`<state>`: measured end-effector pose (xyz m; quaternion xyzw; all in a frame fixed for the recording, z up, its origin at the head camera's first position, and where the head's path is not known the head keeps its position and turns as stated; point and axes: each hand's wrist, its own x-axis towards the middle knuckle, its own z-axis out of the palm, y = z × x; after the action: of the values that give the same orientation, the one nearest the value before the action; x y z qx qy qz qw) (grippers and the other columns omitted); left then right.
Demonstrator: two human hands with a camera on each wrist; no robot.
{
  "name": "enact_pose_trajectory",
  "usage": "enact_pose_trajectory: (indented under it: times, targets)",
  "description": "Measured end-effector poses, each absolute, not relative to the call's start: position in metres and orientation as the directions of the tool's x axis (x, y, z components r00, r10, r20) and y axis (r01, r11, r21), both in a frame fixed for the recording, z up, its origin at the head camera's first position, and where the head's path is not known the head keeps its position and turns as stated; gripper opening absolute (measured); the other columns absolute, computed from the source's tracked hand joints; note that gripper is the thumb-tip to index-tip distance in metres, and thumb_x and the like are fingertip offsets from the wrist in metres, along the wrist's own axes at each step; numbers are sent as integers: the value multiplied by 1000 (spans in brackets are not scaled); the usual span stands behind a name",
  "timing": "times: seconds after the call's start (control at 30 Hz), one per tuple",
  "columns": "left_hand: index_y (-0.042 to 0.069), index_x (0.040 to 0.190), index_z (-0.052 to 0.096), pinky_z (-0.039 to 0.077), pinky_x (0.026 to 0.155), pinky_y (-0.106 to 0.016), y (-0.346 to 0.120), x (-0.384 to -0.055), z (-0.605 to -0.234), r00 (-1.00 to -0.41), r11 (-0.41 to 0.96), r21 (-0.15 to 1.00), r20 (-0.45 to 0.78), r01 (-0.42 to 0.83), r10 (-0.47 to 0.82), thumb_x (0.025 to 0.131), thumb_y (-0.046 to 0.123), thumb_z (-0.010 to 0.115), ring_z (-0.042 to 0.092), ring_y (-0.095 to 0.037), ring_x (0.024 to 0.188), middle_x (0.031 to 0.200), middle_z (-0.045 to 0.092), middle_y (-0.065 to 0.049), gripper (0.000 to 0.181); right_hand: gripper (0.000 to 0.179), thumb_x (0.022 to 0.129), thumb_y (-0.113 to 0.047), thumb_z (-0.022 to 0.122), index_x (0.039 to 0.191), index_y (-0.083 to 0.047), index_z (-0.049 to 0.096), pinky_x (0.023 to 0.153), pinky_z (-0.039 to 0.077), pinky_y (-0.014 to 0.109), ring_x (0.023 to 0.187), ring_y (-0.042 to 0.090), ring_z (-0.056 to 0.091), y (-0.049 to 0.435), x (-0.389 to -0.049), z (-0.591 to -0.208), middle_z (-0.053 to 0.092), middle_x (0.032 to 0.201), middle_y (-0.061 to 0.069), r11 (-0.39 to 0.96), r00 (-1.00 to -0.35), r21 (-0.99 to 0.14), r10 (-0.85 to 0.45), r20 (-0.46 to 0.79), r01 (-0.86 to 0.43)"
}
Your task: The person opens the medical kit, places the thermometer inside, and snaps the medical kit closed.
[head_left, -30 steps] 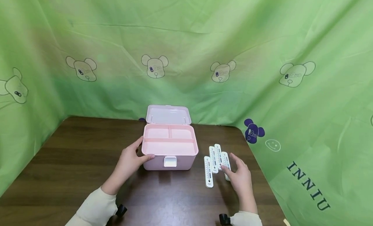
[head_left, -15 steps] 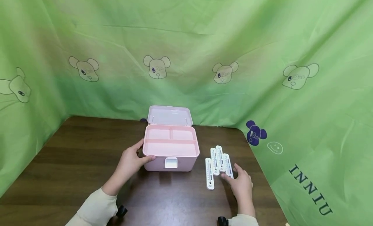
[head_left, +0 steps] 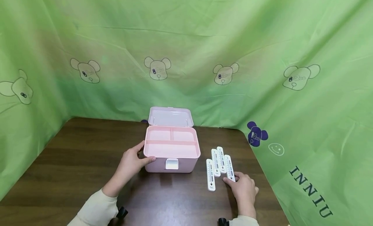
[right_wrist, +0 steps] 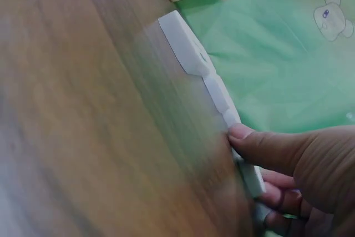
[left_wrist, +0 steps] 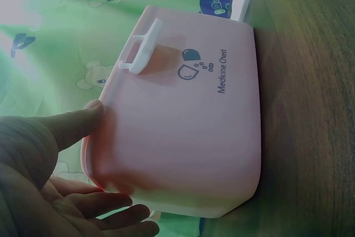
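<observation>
A pink medicine chest (head_left: 185,165) stands on the table with its lid tipped back, showing a tray with three compartments. My left hand (head_left: 129,164) holds its front left corner, thumb at the front rim and fingers along the side. In the left wrist view, "Medicine Chest" is printed on the front wall beneath the white latch (left_wrist: 145,48). To the right of the chest, several white thermometers lie side by side. My right hand (head_left: 244,190) pinches the near end of the rightmost thermometer (head_left: 229,167) between thumb and fingers; its lower tip is partly hidden.
Left of the held one lie other thermometers: one nearest the chest (head_left: 210,175) and two set farther back (head_left: 215,163). The translucent lid (head_left: 170,117) leans near the green curtain (head_left: 186,90) behind the dark wooden table (head_left: 87,161).
My right hand has drawn back toward the near end of the rightmost thermometer, and its fingers have closed in on it. The left hand has kept its hold on the chest.
</observation>
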<state>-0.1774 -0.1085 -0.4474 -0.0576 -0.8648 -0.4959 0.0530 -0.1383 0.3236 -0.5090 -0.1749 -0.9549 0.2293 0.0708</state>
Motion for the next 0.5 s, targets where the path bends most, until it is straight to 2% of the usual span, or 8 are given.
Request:
enact_pose_trajectory:
  times: [0.2,0.5]
  targets:
    - [4,151,51,55,96,-52,-109,-176,-449,-990,508,850,133,143,55,82,35,88,60,-37,129,145,59,-17,84,65,79,-48,85,123,-4,69,83,35,59,104,46,59,326,-130,-506,74,104,12,813,-914,-458,405,1,359]
    - [7,149,54,55,95,-52,-111,-177,-444,-987,501,850,148,162,68,83,31,87,62,-33,127,141,63,-14,78,47,82,-43,82,109,-6,73,84,32,59,99,45,63,325,-137,-506,76,103,15,770,-890,-510,455,16,385]
